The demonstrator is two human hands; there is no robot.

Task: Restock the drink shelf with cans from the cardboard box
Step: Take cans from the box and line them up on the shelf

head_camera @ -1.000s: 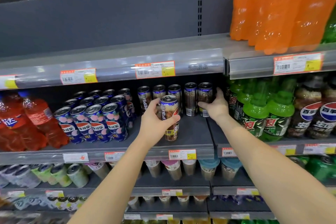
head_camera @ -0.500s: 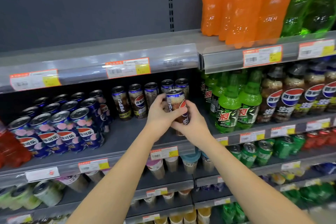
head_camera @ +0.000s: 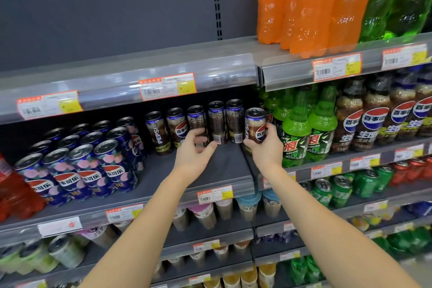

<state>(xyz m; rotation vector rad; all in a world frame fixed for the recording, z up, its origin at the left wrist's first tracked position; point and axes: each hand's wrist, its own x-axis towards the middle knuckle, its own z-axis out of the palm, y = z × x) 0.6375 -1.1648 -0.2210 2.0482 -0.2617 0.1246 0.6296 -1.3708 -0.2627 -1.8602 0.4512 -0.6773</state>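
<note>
View from a head-worn camera of a person's two bare arms reaching into a shop's drink shelf, a grey metal shelf at chest height. The right hand grips a Pepsi can, fingers and thumb wrapped round its lower half. It holds the can upright at the right end of a row of matching cans, just beside the green soda bottles of the next bay. The hand hides the can's base, so it is not possible to tell whether it stands on the shelf or hangs just above it. The left hand is curled in front of the middle of the row, thumb stretched to the right. Whether its fingers actually clasp a can or only touch one cannot be told. The held can is tall and slim, with a silver top and pull tab, a blue band under the rim, a cola-brown body, white PEPSI lettering down the side and the red, white and blue globe logo. By the look of things the job is at an early stage. Five such cans stand in one line at the back, and this would be the sixth. The wide grey floor of the shelf in front of them is bare and has room for several more rows. The cardboard box is out of view, so how many cans remain is unknown. To the left stand blue peach-pattern Pepsi cans, packed close.
</note>
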